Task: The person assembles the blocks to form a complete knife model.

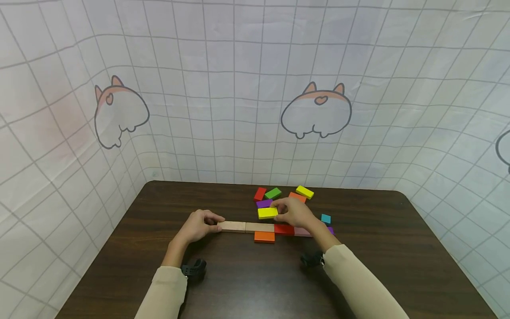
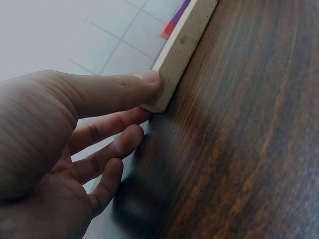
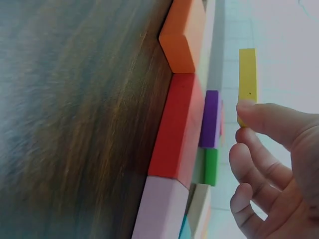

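Observation:
My left hand (image 1: 200,226) pinches the left end of a plain wood block (image 1: 233,227) between thumb and index finger; the left wrist view shows the thumb on the block's near face (image 2: 180,55). A second plain block (image 1: 260,227) adjoins it, followed by a red block (image 1: 284,229) and a pink block (image 1: 303,232) in one row. An orange block (image 1: 264,237) lies against the row's near side. Behind the row my right hand (image 1: 295,212) holds a yellow block (image 1: 267,213) by its right end, raised off the table in the right wrist view (image 3: 247,74).
Behind the row lie a purple block (image 1: 264,204), a red one (image 1: 260,194), a green one (image 1: 273,193), an orange one (image 1: 298,196) and another yellow one (image 1: 304,192). A blue block (image 1: 326,219) lies to the right. A gridded cloth (image 1: 247,110) hangs behind the table (image 1: 255,274).

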Demonstrator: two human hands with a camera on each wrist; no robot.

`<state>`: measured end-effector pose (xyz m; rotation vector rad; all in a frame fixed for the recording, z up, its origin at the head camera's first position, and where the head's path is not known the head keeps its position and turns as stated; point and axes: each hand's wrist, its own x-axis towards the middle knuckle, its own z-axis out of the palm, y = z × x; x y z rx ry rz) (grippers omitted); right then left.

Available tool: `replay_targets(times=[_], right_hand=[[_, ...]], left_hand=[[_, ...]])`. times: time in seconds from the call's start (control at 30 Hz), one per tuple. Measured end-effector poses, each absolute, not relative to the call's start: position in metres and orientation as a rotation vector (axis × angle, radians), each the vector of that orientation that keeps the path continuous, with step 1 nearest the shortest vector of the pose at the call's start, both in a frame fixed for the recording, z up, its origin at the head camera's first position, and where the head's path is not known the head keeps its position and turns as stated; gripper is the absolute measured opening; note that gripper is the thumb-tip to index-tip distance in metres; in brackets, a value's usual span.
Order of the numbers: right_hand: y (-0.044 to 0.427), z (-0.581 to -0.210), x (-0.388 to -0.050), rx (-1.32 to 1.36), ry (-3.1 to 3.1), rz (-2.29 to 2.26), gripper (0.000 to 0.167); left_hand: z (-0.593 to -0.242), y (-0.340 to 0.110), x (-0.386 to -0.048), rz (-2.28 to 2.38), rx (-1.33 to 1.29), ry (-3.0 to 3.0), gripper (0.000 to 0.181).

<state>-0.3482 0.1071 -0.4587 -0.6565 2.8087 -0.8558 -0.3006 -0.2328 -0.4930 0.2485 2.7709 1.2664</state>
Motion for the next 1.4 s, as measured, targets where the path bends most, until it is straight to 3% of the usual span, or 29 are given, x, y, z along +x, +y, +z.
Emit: replay_targets(times=[0.83,1.1,1.4], right_hand=[[0.172,-0.468,-0.293,-0.818,2.797,-0.893,0.031],[0.176,-0.473,-0.283,-0.759,2.801,-0.849,0.036],[0.175,-0.478,-0.280,-0.759,2.788,-0.819,0.029]], left_hand=[[-0.494,-0.234,-0.299,1.247,0.250,2.790,0.023],[-0.494,-0.234,-0.300,1.255,0.255,2.775,0.023],[-0.494,-0.234,-0.301,1.245,0.260,2.784,0.023]])
